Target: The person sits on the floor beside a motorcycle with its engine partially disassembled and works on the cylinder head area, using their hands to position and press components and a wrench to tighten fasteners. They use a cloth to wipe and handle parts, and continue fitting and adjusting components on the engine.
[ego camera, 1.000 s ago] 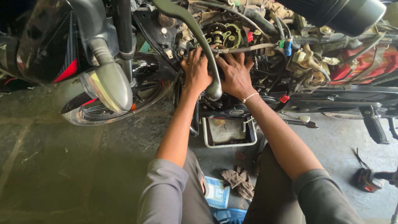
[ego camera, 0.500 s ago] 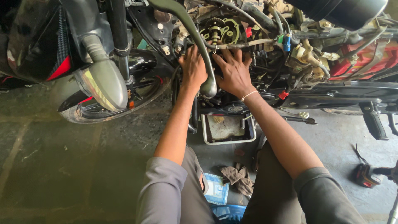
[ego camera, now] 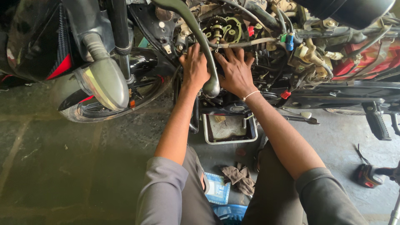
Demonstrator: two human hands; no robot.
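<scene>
My left hand (ego camera: 194, 70) reaches into the exposed motorcycle engine (ego camera: 225, 31) just left of a curved grey pipe (ego camera: 199, 39). Its fingertips are hidden among the engine parts. My right hand (ego camera: 236, 71) rests on the engine to the right of that pipe, fingers spread flat, a thin band on the wrist. The pipe's rounded end (ego camera: 211, 88) hangs between the two hands. Bare gears (ego camera: 217, 26) show above the fingers.
A metal tray (ego camera: 251, 134) lies on the concrete floor under the engine. A rag (ego camera: 239, 177) and a blue box (ego camera: 217, 188) lie between my knees. The front wheel (ego camera: 112, 104) and a side lamp (ego camera: 104, 85) are at left; a red tool (ego camera: 368, 177) at right.
Both hands stay on the engine at either side of the pipe. Only the view has shifted slightly.
</scene>
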